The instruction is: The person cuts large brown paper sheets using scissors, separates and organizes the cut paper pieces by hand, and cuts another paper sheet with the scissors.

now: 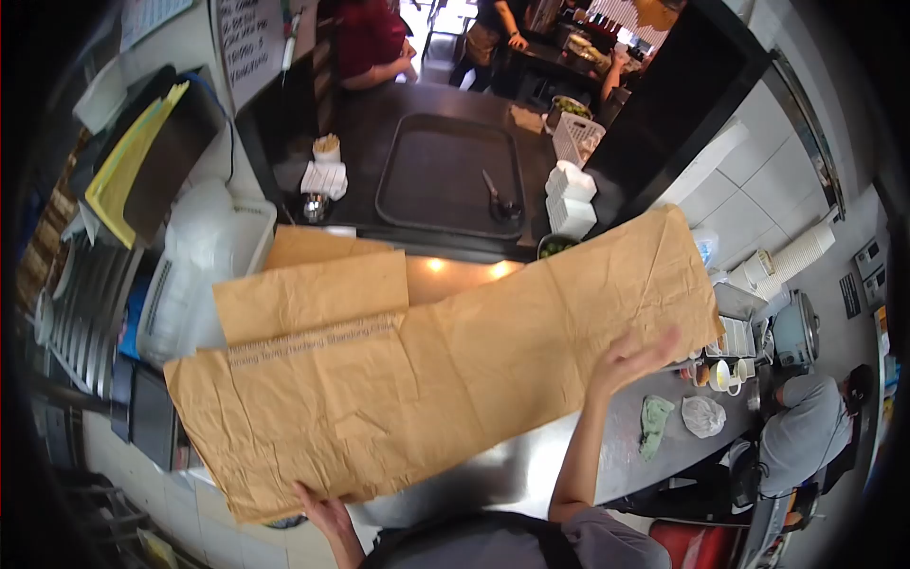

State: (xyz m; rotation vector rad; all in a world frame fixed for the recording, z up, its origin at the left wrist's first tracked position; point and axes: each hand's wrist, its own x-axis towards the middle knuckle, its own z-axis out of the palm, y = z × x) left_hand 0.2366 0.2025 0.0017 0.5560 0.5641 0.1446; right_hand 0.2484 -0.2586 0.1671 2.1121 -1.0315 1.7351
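A long, creased piece of brown kraft paper with a line of print near its left part stretches diagonally over the steel counter. At its lower left edge my left hand pinches it, thumb on top and the other fingers hidden beneath. My right hand is over its right end, fingers stretched out and slightly blurred. Behind the paper's left half are a smaller brown paper piece and another brown piece.
A black tray holding a dark utensil stands on the pass shelf. White foam boxes are stacked beside it. A green cloth and a white plastic bag lie at right. A co-worker is bent at far right; other people stand beyond the pass.
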